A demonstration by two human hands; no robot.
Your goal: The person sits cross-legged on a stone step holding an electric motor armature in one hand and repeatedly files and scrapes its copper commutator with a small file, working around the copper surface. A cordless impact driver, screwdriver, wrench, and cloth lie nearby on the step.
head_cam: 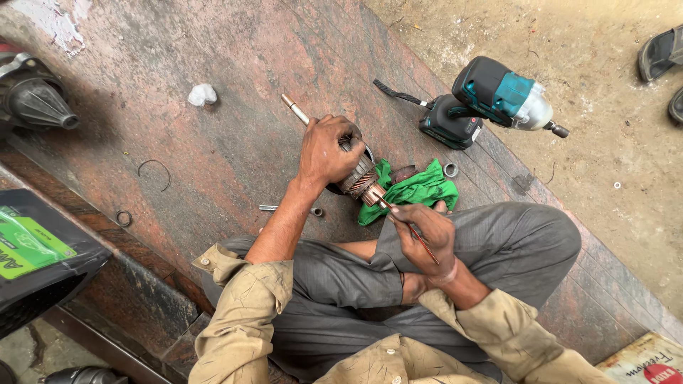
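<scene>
My left hand (325, 151) grips a motor armature (359, 179), a ribbed metal rotor with a copper end and a long shaft (295, 110) that sticks out up and to the left. My right hand (425, 231) holds a thin red-handled tool (413, 231) like a pen, its tip touching the copper end of the armature. A green cloth (416, 188) lies on the stone slab just beyond the armature. I sit cross-legged in grey trousers, with both hands above my knees.
A teal and black cordless impact driver (491, 99) lies at the slab's right edge. A crumpled white scrap (202, 94), a wire ring (154, 173), small metal rings (450, 170) and a bolt (269, 208) are scattered on the reddish slab (235, 64). A black battery (35, 249) stands at left.
</scene>
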